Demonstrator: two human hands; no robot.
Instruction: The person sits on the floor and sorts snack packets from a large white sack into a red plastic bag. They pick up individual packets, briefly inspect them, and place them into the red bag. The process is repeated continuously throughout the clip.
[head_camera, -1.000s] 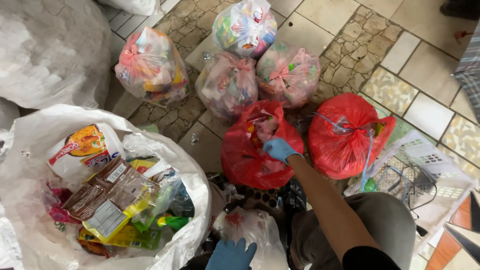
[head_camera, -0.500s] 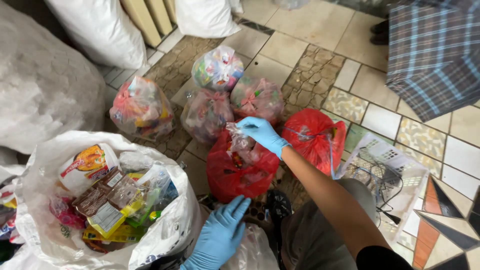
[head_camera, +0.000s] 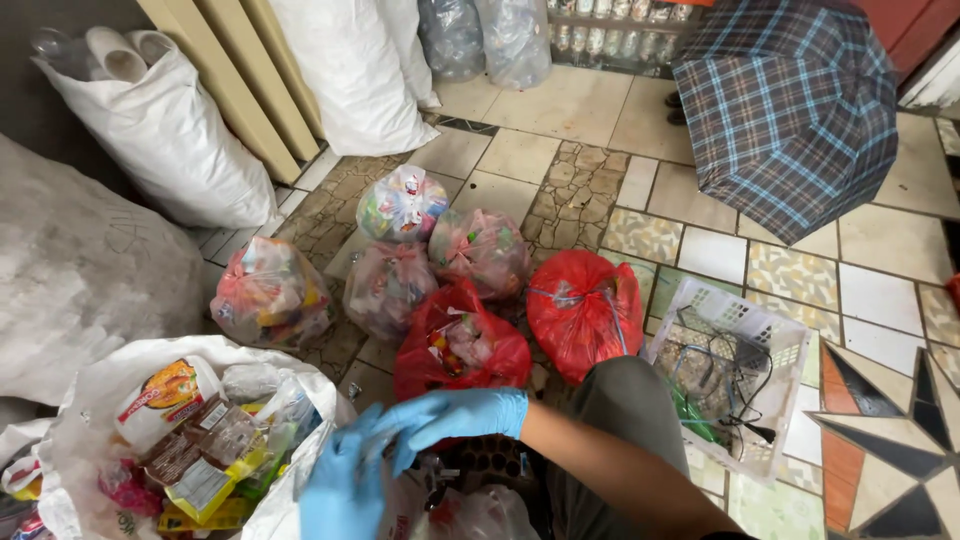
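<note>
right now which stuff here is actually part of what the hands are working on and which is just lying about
In hand:
- left hand and right hand, both in blue gloves, meeting in front of the open red bag
- large white sack of wrappers beside the left hand

Lying about:
- tied red bag
- clear tied bags
- white basket
- plaid umbrella

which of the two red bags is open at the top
The red bag just beyond the right hand gapes open, showing wrappers; the other red bag is tied shut.
</note>
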